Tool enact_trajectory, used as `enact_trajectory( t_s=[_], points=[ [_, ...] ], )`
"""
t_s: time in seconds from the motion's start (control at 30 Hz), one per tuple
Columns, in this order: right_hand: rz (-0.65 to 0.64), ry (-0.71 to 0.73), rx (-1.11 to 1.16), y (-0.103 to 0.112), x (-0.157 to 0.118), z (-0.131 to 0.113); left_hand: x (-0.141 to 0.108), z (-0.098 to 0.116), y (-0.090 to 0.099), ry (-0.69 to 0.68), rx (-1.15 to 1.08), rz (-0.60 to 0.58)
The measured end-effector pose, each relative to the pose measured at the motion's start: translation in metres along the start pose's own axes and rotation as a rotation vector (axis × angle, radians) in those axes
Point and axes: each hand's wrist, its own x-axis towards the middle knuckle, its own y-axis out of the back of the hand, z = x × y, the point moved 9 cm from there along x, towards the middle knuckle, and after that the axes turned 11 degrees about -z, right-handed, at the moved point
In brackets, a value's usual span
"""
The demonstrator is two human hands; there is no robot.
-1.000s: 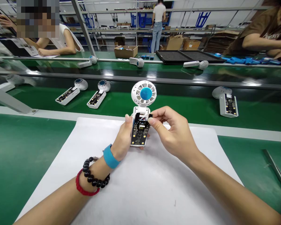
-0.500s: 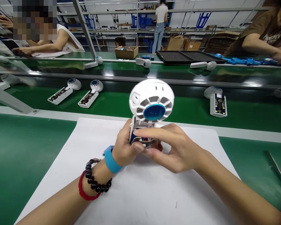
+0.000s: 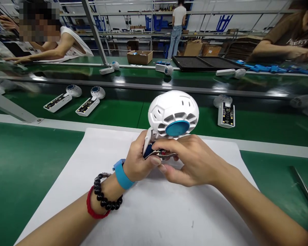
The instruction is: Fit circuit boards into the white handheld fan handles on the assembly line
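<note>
White plastic handheld fans with exposed circuit boards (image 3: 226, 112) had slid left along the glossy green belt (image 3: 120, 111) since the earlier frame. On the green counter (image 3: 28, 164) lay a broad white paper sheet (image 3: 149, 212); above it, one white slotted-head fan with a blue disc (image 3: 173, 111) tilted cameraward. The left hand (image 3: 138, 160) wrapped its grip round the handle (image 3: 146, 140); whether the right hand (image 3: 192, 160) pinched the thin dark board (image 3: 169, 155) could not be told. Good handling likely called for light, edge-only fingers. White lettering (image 3: 297, 41) on a brown shirt (image 3: 278, 36) was only partly legible.
</note>
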Motion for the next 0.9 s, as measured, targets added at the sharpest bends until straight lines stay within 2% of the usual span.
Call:
enact_trajectory(
  t_s=[0.1,0.23,0.33,0.53,0.83,0.9],
  points=[
    [0.063,0.029,0.016,0.001,-0.002,0.001,-0.001,-0.003,0.001,0.015,-0.039,0.006],
    [0.344,0.121,0.093,0.013,-0.011,0.007,-0.006,-0.007,0.007,0.061,0.016,0.066],
    [0.441,0.147,0.058,0.013,-0.015,0.008,-0.008,-0.006,0.012,0.058,0.065,0.116],
    [0.467,0.163,0.0,0.008,-0.016,0.004,-0.007,-0.002,0.014,0.038,0.137,0.137],
    [0.286,0.105,0.201,0.005,-0.008,0.011,-0.005,0.004,0.013,0.0,0.157,0.143],
    [0.345,0.062,0.238,0.008,-0.009,0.012,-0.005,0.005,0.014,0.005,0.159,0.159]
  ],
)
